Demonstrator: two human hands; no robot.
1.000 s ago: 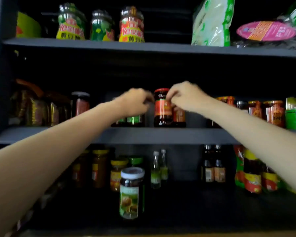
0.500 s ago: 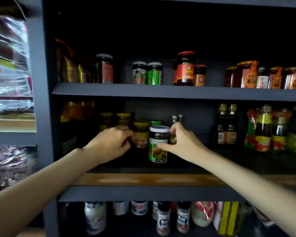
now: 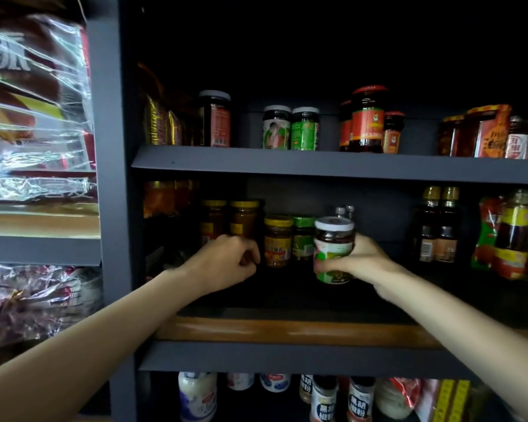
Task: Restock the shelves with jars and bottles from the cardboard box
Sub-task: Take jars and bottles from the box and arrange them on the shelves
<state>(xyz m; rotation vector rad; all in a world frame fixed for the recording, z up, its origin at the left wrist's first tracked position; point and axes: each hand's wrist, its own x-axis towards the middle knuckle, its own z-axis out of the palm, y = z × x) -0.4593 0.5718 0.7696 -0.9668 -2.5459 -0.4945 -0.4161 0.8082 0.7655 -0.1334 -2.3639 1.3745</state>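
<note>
Now lifted off the middle shelf (image 3: 302, 330), the green-label jar (image 3: 333, 251) is gripped by the right hand (image 3: 363, 263), while the left hand (image 3: 226, 263) is curled, holding nothing.

A dim, dark grey shelving unit (image 3: 287, 166) with a seemingly wooden ledge (image 3: 287, 328), its recesses nearly black.

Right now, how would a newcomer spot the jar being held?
Find the dark grey shelving unit and its middle shelf with the wooden front strip. There the right hand grips a white-lidded glass jar with a green label, the only one standing forward of the back row.
</note>
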